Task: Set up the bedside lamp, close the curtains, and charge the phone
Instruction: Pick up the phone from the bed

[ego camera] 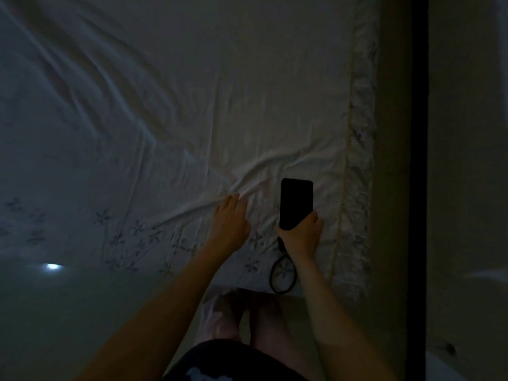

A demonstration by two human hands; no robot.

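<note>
Charging looks in hand: the right hand [301, 237] has its grip round the phone's [296, 203] lower end above the bed [165, 105], cable [283, 273] looped below, left hand [231, 218] flat beside; next, seat the plug.

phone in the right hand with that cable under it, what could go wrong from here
The right hand grips the phone only at its bottom end, so it could tip or slip onto the sheet. The cable loops near the bed edge and might snag or pull on the wrist. In this dim light, whether the plug is seated cannot be told.
</note>
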